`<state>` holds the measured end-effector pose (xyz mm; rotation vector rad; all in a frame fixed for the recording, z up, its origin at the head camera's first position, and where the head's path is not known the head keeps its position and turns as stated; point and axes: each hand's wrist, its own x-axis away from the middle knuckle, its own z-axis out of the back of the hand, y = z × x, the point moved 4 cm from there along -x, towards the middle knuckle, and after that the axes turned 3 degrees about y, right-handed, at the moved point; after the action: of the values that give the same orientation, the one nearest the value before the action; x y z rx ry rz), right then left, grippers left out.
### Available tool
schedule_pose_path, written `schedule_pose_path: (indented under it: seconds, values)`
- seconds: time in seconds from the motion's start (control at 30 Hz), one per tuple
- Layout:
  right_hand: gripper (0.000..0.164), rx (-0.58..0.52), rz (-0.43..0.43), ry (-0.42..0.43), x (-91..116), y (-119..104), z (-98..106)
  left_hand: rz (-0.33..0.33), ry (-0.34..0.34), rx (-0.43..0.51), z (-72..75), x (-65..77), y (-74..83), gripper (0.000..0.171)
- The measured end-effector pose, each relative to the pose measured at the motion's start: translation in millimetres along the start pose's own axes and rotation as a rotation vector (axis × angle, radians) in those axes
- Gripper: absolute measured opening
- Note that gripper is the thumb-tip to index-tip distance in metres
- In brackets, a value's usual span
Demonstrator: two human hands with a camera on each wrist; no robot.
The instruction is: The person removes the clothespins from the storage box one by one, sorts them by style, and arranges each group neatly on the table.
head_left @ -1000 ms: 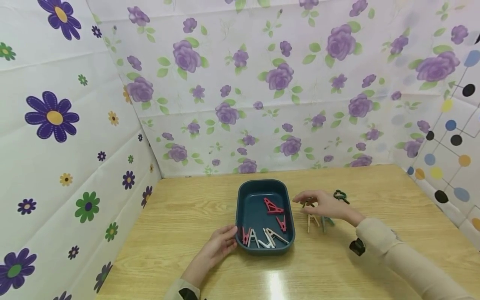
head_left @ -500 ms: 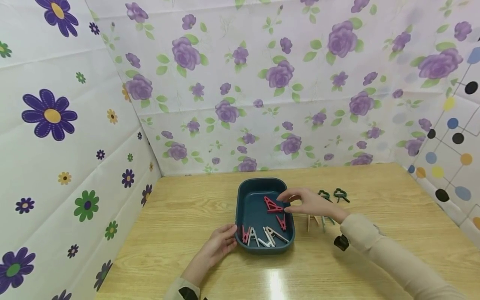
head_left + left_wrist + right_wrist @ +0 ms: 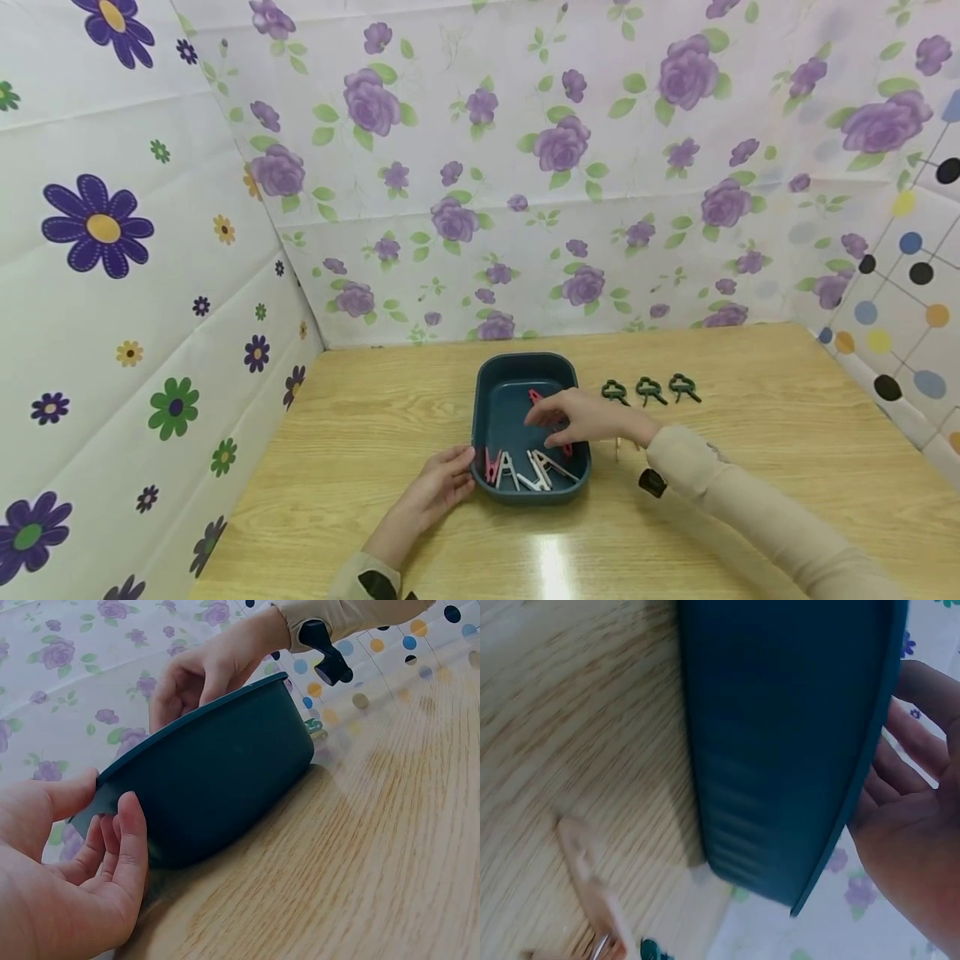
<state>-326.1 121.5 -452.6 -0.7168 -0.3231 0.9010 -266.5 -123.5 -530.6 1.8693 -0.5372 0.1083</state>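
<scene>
A dark teal plastic bin stands on the table with several clothespins in it. Red clothespins and pale grey-white clothespins lie at its near end. Another red clothespin shows partly behind my right hand. That hand reaches over the bin's right rim, thumb and fingers apart and curved downward, and no held thing is visible. My left hand holds the bin's left side. In the left wrist view its thumb sits at the rim and its bent fingers touch the outer wall.
Right of the bin lie three dark green clips in a row. A tan clothespin is beside the bin, mostly hidden by the right forearm in the head view. Patterned cloth walls bound the wooden table.
My right hand has moved left, from over the clips on the table to inside the bin's rim, uncovering the green clips. The left hand stays on the bin.
</scene>
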Motion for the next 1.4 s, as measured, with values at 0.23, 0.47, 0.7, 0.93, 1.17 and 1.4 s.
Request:
schedule_pose_path:
  seconds: [0.23, 0.47, 0.7, 0.93, 1.17, 1.4]
  values:
    - [0.041, 0.092, 0.017, -0.060, -10.3, -5.7, -14.6, -0.008, 0.006, -0.010, -0.8, 0.7, 1.9, 0.011]
    - [0.046, 0.133, 0.006, -0.067, -18.9, -12.0, -28.7, -0.015, 0.012, -0.018, -4.8, 1.0, 8.5, 0.013]
    - [0.059, 0.199, -0.103, -0.040, -22.9, -14.8, -44.7, 0.001, 0.025, -0.032, -6.6, 3.0, 10.6, 0.011]
    - [0.065, 0.337, -0.100, -0.025, -28.4, -19.8, -58.6, -0.004, 0.026, -0.034, -6.1, 3.4, 10.7, 0.009]
    - [0.063, 0.457, -0.116, -0.002, -31.5, -22.4, -62.8, 0.008, 0.047, -0.030, -5.3, 2.2, 8.8, 0.007]
    - [0.065, 0.516, -0.162, 0.081, -35.7, -17.6, -58.5, -0.001, 0.054, -0.044, -5.0, 2.4, 8.3, 0.012]
